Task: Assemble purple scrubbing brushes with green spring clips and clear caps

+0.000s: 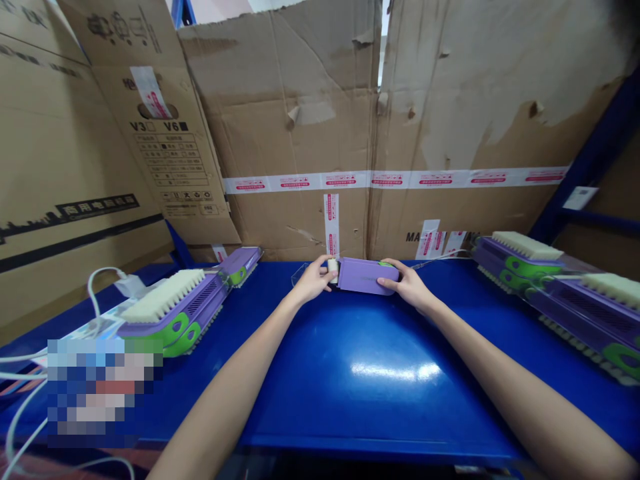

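A purple flat casing [365,277] with a green patch at its right end is held between my hands over the blue surface. My right hand [407,285] grips that right end, its thumb pressed on the face. At the opposite end, my left hand [314,280] pinches a small cream-coloured block [333,269] beside the casing's dark edge. Whether the block is joined to the casing I cannot tell. Just behind my left hand, a clear plastic part [299,275] is partly hidden.
Purple-and-green units with cream ridged foam pads lie at left [173,310] and right [517,257]. A smaller purple unit [241,265] sits behind the left ones. White cables [95,293] run along the left. Cardboard sheets [295,133] stand behind the blue table [320,387].
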The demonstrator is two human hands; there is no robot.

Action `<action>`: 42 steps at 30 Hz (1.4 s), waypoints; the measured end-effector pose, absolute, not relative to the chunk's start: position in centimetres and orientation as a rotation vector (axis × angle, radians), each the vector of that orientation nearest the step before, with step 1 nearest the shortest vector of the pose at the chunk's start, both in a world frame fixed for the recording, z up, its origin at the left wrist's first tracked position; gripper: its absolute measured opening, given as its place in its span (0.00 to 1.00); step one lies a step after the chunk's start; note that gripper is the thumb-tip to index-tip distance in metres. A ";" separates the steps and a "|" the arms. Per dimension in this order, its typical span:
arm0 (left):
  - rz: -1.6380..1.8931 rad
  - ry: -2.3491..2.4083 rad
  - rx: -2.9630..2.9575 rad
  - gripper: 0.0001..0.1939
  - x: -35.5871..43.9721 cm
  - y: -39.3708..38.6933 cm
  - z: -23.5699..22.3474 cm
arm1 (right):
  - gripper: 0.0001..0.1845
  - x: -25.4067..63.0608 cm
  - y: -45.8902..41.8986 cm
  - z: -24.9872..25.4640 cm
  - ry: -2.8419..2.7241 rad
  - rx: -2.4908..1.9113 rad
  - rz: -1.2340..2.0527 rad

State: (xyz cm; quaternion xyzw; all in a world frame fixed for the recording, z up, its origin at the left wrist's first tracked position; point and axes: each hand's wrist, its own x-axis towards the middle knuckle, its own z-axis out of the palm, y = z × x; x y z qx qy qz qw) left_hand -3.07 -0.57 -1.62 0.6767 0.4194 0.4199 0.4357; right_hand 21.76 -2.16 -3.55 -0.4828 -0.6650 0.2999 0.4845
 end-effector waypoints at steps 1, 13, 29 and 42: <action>1.050 1.048 1.703 0.24 -3.1 -0.5 -1.8 | 0.29 21.8 -2.1 -3.6 -1.618 -1.170 0.733; 0.990 1.215 2.227 0.25 -3.7 -1.0 -1.7 | 0.27 22.1 -2.1 -3.4 -1.619 -1.164 0.786; 0.784 1.488 2.792 0.32 -3.8 -1.7 -1.3 | 0.28 22.5 -1.9 -3.1 -1.609 -1.167 0.906; 0.895 1.394 2.646 0.36 -3.4 -1.5 -1.8 | 0.29 22.4 -2.1 -3.6 -1.583 -1.145 0.812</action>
